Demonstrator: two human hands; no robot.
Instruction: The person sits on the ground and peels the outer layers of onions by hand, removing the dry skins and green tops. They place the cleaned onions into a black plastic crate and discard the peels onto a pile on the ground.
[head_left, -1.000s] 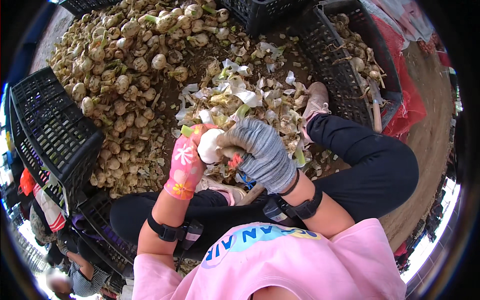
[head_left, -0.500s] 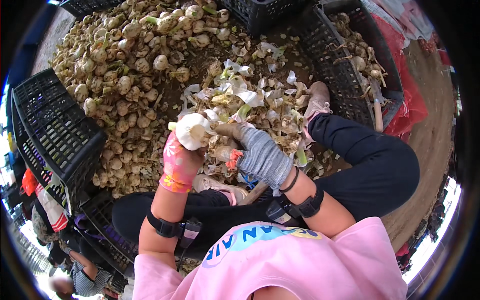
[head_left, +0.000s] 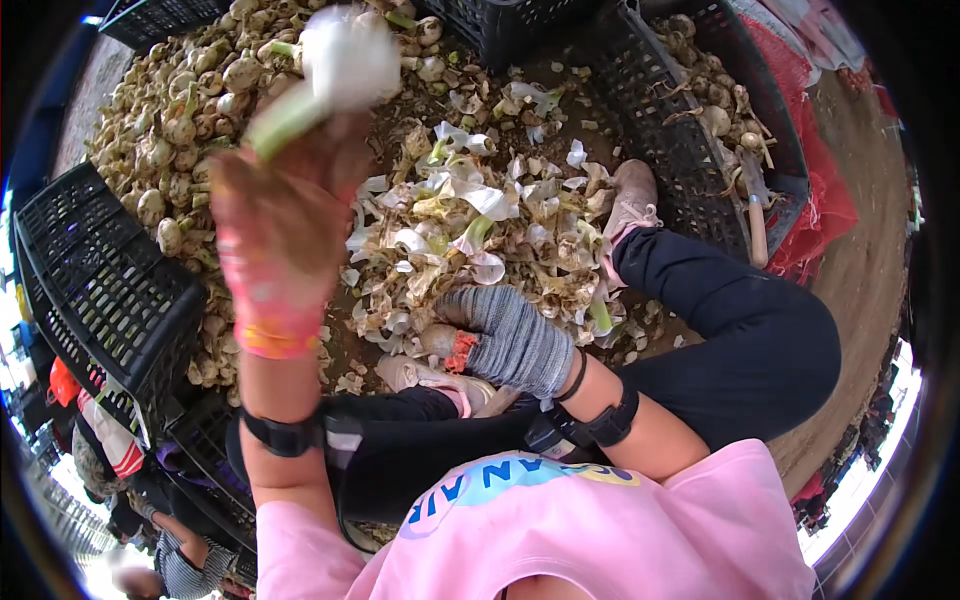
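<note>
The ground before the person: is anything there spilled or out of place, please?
Loose papery peelings lie scattered on the ground beyond the gray-gloved right hand, beside the garlic pile, not gathered in any container, so they look spilled. Nothing else there clearly stands out.

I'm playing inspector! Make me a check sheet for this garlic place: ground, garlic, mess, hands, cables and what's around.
Surface: brown ground, strewn with scraps around the feet.
Job's things: white garlic bulb with a green stem, blurred; large garlic pile at upper left.
Clutter: loose garlic skins in front of the person.
Hands: left hand, pink-gloved, raised by the bulb, grip too blurred to tell; right hand, grey-gloved, low by the skins, fingers curled.
Cables: nothing clearly seen.
Surroundings: black crates left, top and right; red netting; another person at lower left.
</note>
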